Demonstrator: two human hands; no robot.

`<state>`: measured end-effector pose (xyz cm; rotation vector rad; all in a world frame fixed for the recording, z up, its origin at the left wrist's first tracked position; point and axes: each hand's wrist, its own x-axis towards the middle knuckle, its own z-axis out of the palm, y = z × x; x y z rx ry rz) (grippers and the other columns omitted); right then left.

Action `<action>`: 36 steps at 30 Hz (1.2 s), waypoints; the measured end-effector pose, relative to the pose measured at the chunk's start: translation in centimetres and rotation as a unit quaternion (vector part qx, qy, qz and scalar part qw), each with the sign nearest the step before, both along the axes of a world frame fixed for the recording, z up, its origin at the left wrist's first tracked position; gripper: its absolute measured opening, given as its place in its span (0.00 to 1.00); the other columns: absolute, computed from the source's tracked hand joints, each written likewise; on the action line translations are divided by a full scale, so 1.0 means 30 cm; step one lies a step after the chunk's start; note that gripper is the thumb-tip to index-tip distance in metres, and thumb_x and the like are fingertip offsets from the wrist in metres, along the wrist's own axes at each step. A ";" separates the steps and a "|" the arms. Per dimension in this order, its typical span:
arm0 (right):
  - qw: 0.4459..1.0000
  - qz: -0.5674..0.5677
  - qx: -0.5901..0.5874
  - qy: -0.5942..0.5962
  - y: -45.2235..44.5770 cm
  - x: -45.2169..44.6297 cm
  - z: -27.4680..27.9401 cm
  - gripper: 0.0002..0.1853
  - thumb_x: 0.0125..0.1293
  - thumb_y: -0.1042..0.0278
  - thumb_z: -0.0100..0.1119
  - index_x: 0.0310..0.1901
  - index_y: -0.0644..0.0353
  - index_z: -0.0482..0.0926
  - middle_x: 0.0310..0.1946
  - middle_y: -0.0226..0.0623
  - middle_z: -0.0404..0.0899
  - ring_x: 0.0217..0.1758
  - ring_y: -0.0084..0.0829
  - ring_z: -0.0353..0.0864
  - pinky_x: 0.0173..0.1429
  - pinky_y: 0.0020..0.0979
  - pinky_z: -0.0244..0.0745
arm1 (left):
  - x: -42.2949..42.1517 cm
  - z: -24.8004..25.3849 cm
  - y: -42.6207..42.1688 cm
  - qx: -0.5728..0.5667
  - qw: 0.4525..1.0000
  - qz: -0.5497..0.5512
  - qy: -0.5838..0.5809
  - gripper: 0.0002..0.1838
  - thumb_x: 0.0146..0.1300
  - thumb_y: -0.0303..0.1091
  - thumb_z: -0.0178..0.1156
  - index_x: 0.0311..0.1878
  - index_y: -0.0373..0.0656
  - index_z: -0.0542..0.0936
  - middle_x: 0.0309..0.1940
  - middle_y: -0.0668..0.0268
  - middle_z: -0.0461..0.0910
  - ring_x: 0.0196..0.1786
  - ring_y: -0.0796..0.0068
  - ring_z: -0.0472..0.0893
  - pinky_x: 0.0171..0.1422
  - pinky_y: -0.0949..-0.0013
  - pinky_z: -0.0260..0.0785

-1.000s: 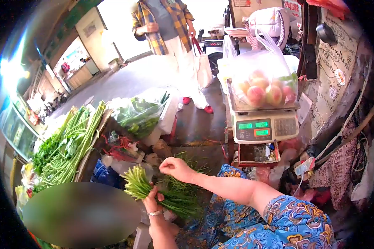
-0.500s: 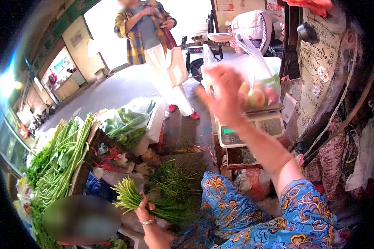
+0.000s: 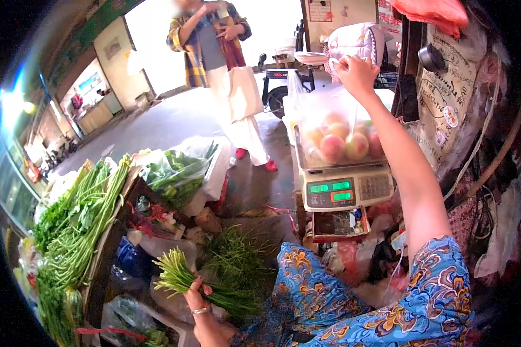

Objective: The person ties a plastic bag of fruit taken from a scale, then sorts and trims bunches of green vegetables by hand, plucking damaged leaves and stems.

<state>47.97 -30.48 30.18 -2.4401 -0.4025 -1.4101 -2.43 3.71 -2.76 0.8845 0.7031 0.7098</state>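
While the L hand (image 3: 197,298) holds a bunch (image 3: 175,276) of green stems at approx. 7 o'clock, the R hand (image 3: 358,75) is raised between 1 and 2 o'clock, above the bag (image 3: 342,120). As for what is done, stems are gathered in one bunch, and the bag w/ fruit (image 3: 356,146) is set on the scale (image 3: 348,188), whose green digits are lit. As for what is left, I see no tie on the bunch, and loose greens (image 3: 233,254) lie just beside it, at its 2 o'clock, so sorting looks only partly done, I judge. The bag is not off the scale; whether its weight is already read, I cannot tell.

The bunch is slim, w/ pale yellow-green ends fanned toward 10 o'clock and darker, thinner parts trailing toward 4 o'clock. The ends look fairly even, but not perfectly level. Fingers of the L hand are wrapped round its middle, in a firm grip. Fingers of the R hand are closed, it seems on the bag's handles, though the thin plastic is hard to see there.
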 end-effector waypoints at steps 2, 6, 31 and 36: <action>0.998 0.030 0.037 0.043 0.026 0.029 -0.002 0.13 0.61 0.48 0.57 0.35 0.46 0.83 0.33 0.32 0.84 0.47 0.44 0.78 0.51 0.53 0.61 | 0.010 0.022 -0.012 0.003 1.000 0.003 0.006 0.18 0.54 0.22 0.57 0.51 0.36 0.74 0.24 0.62 0.73 0.14 0.69 0.68 0.20 0.65 0.62; 0.964 0.137 0.073 0.215 0.080 -0.008 0.002 0.21 0.62 0.41 0.54 0.35 0.50 0.83 0.30 0.33 0.85 0.42 0.36 0.83 0.55 0.53 0.62 | 0.012 -0.032 0.014 -0.023 0.998 0.044 0.024 0.19 0.52 0.22 0.58 0.50 0.35 0.74 0.26 0.62 0.74 0.13 0.70 0.67 0.20 0.65 0.62; 0.796 0.434 0.354 0.230 0.058 -0.034 -0.008 0.09 0.58 0.61 0.57 0.24 0.52 0.82 0.21 0.22 0.75 0.25 0.17 0.69 0.32 0.23 0.63 | -0.012 0.053 -0.002 0.053 0.993 0.109 0.000 0.10 0.56 0.24 0.63 0.40 0.33 0.74 0.22 0.61 0.73 0.16 0.67 0.72 0.19 0.65 0.62; 0.825 0.434 0.263 0.248 -0.015 -0.041 0.025 0.08 0.65 0.63 0.57 0.33 0.54 0.81 0.28 0.21 0.77 0.30 0.14 0.69 0.37 0.19 0.62 | -0.090 0.266 0.025 0.195 0.968 0.157 -0.012 0.11 0.53 0.19 0.62 0.39 0.34 0.74 0.28 0.61 0.76 0.15 0.68 0.73 0.15 0.65 0.62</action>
